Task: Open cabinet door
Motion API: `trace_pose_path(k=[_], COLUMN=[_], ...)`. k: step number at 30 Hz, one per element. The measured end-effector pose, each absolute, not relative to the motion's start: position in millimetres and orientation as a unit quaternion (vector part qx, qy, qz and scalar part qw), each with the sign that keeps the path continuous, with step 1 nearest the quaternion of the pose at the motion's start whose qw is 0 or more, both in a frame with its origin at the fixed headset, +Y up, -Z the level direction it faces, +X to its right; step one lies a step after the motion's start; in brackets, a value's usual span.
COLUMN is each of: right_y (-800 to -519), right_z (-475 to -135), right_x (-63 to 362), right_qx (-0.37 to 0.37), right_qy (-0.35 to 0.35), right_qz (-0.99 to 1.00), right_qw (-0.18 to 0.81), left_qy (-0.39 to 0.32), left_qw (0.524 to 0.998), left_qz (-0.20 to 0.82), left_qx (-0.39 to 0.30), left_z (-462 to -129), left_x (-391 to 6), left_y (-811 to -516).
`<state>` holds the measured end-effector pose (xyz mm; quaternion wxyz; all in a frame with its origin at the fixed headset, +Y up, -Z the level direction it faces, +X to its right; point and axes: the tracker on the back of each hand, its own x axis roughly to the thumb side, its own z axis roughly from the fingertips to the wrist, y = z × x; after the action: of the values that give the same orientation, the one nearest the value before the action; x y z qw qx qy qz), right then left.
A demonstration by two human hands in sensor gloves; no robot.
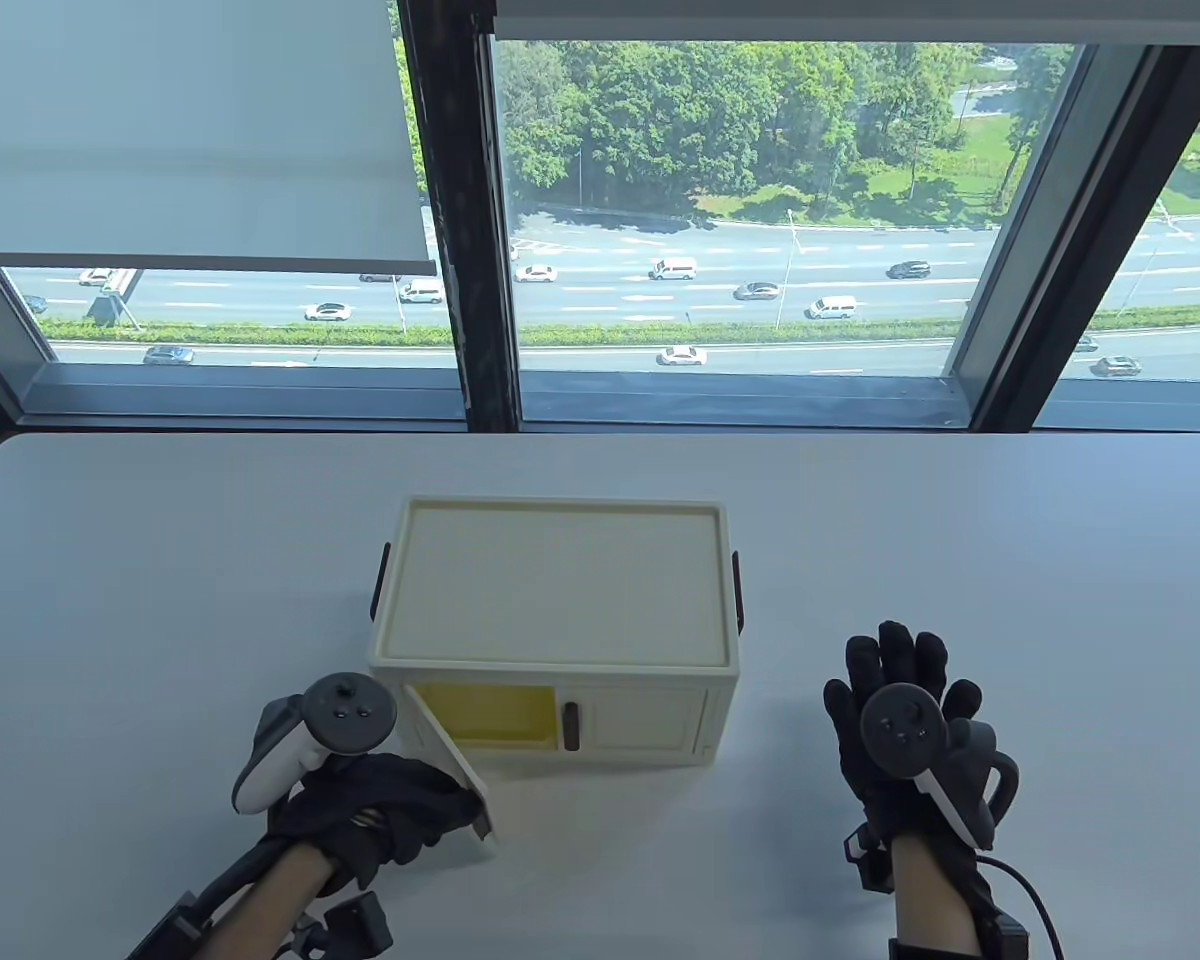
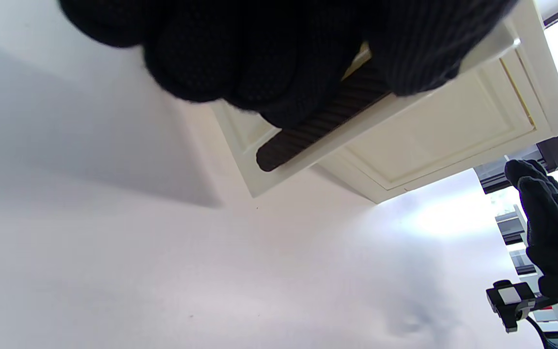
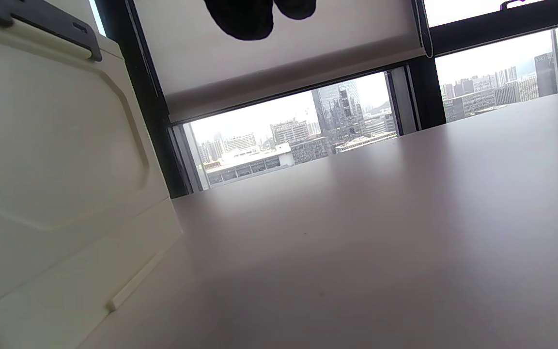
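Observation:
A small cream cabinet [image 1: 560,590] stands at the table's middle. Its left door [image 1: 440,745] is swung out toward me, showing a yellow inside [image 1: 490,712]. Its right door [image 1: 645,715] is closed, with a dark handle [image 1: 570,725]. My left hand [image 1: 380,810] grips the open door's free edge. In the left wrist view the fingers [image 2: 269,58] wrap the door's dark ribbed handle [image 2: 322,121]. My right hand [image 1: 900,700] lies flat on the table right of the cabinet, fingers spread, holding nothing. The right wrist view shows the cabinet's side wall [image 3: 51,160].
The white table [image 1: 960,520] runs to a window wall at the back. The cabinet has dark side latches [image 1: 737,590]. The right hand's glove also shows at the right edge of the left wrist view [image 2: 550,228].

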<state>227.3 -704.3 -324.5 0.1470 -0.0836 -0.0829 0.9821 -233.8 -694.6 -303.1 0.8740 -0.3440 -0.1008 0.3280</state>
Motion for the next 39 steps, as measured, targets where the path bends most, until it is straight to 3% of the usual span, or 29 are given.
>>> trace_pose_path(k=[11,17,20,27,33,39], right_y=[-706,-708,-710,-708,-707,-699], right_z=[-324,-325,-325,-324,-320,-321], right_x=[209,204,203,197,184,173], right_qx=[-0.070,-0.067,-0.068,-0.066,-0.055,-0.049], right_qy=[-0.049,-0.042,-0.037,-0.033,-0.007,0.034], right_qz=[0.985,0.987,0.987,0.989,0.990,0.992], right_qw=[0.151,0.140,0.138,0.130,0.132,0.111], left_qy=[-0.109,-0.099,-0.081,-0.016,0.032,0.054], left_qw=[0.873,0.886,0.897,0.940,0.954,0.950], left_qz=[0.321,0.320,0.318,0.301,0.293,0.301], left_qx=[-0.351,-0.321,-0.295,-0.159,-0.054,-0.057], left_z=[-295,-287,-285,-298,-317,-326], left_x=[-263,-279,-290,-318,-334,-346], left_y=[-689,-683,-674,-657,-677,-701])
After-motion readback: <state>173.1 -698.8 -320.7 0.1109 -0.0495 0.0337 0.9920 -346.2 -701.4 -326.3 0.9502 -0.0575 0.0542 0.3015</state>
